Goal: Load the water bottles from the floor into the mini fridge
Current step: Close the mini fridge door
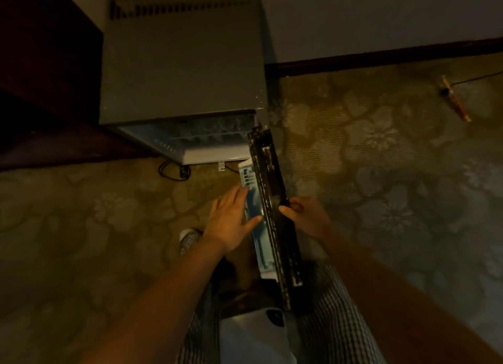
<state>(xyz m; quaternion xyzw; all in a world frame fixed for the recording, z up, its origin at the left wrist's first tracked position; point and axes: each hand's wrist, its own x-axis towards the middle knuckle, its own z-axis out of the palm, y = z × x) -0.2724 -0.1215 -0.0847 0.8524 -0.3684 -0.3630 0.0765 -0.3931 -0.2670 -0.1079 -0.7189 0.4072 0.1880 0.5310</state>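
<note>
A grey mini fridge [181, 69] stands against the wall, seen from above, its interior showing at the front. Its dark door [275, 208] is swung open towards me, edge-on. My right hand [304, 216] grips the outer edge of the door. My left hand [234, 219] lies flat with spread fingers against the door's white inner shelf [257, 235]. No water bottles are visible in this view.
Dark wooden furniture [46, 64] stands left of the fridge. A black cable [174, 170] lies on the patterned carpet under the fridge front. A small orange-and-yellow object [454, 98] with a cord lies at the far right by the baseboard. My checkered trousers fill the bottom.
</note>
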